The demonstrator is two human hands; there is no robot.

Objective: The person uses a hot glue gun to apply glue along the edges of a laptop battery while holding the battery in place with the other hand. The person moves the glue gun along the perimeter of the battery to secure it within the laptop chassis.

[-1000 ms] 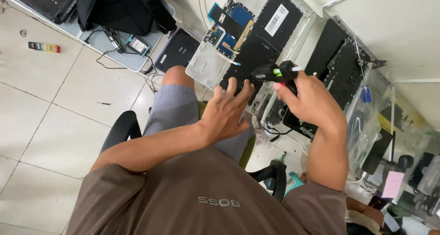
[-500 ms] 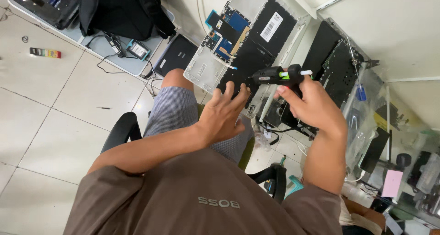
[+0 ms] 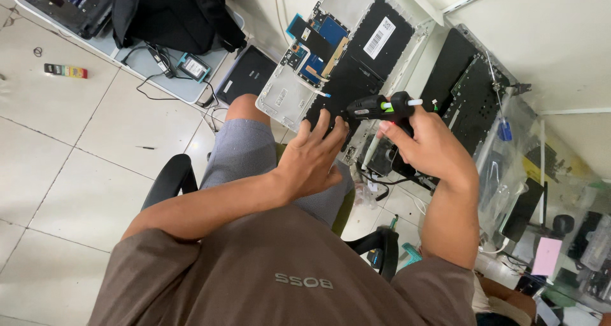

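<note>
Here, seen from the head camera looking down:

Right hand: the right hand point(image 3: 428, 149) is closed around a black hot-glue gun point(image 3: 380, 107), fingers wrapped over its handle, the wrist bent toward the chest.

Glue gun: it is held roughly level, its nozzle pointing toward the left hand; a pale glue stick pokes out of its rear end. It hangs just over the near edge of the opened laptop base.

Left hand: the left hand point(image 3: 313, 159) is spread open, fingers splayed, its fingertips point(image 3: 323, 118) pressing on the black underside of the keyboard at the near edge of the laptop base. It grips nothing.

Laptop base: the opened laptop base point(image 3: 347, 59) lies tilted across the person's lap, silver frame outward, with a blue circuit board point(image 3: 318, 43) at its far left corner and a white label on the black panel.

Second chassis: another opened black laptop chassis point(image 3: 468, 84) lies just to the right of the first, well past the right hand.

Lap: a knee in grey checked shorts point(image 3: 245, 151) shows beneath the left forearm; the person sits on a black office chair point(image 3: 167, 181).

Floor: a black backpack point(image 3: 168, 11) and a closed dark laptop point(image 3: 247, 75) lie on the tiled floor point(image 3: 76, 148), near the far left corner of the base.

Right edge: clear plastic bags point(image 3: 509, 167) and small clutter crowd the floor there; details are too small to tell.
</note>
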